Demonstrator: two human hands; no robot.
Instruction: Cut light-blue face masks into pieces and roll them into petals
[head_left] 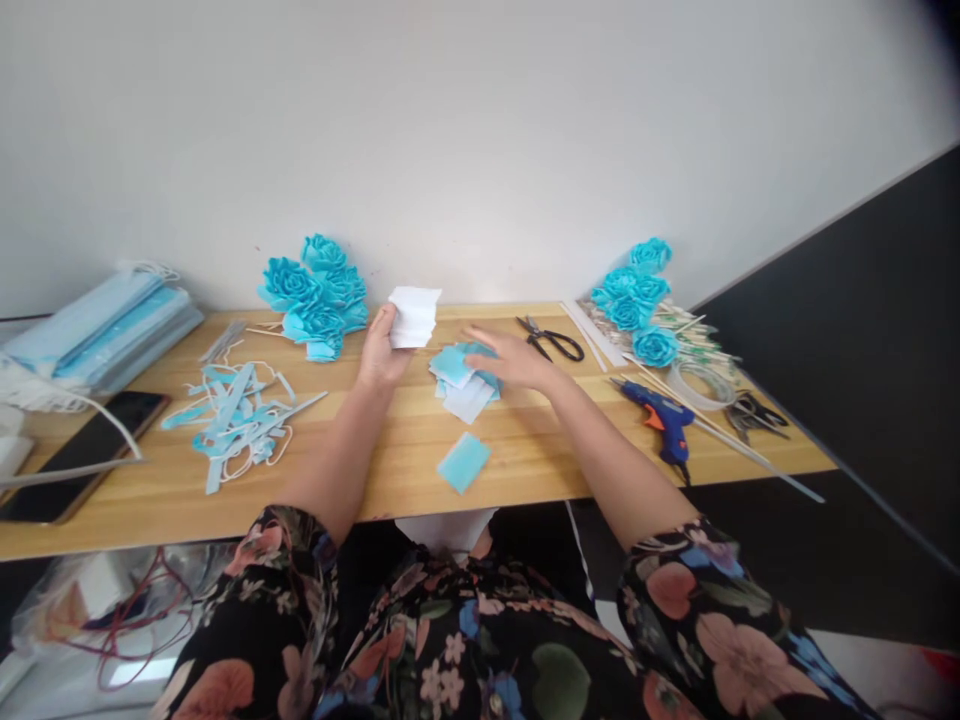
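Observation:
My left hand [381, 352] is closed on a creased white fabric piece [415, 316], thumb on its near face, raised above the table. Over the right side of a loose pile of light blue and white fabric pieces [469, 395] is my right hand [516, 358]. Its fingers are stretched out and apart; whether they touch the pile I cannot tell. A single light blue fabric piece [463, 462] lies nearer the table's front edge. Black-handled scissors [553, 342] rest just beyond my right hand.
Blue artificial roses stand at back left [319, 295] and back right [634, 290]. Cut mask strips [244, 420] lie left, beside a phone [86, 450] and stacked face masks [101, 330]. A blue glue gun [664, 420], thin sticks and pliers [756, 415] occupy the right.

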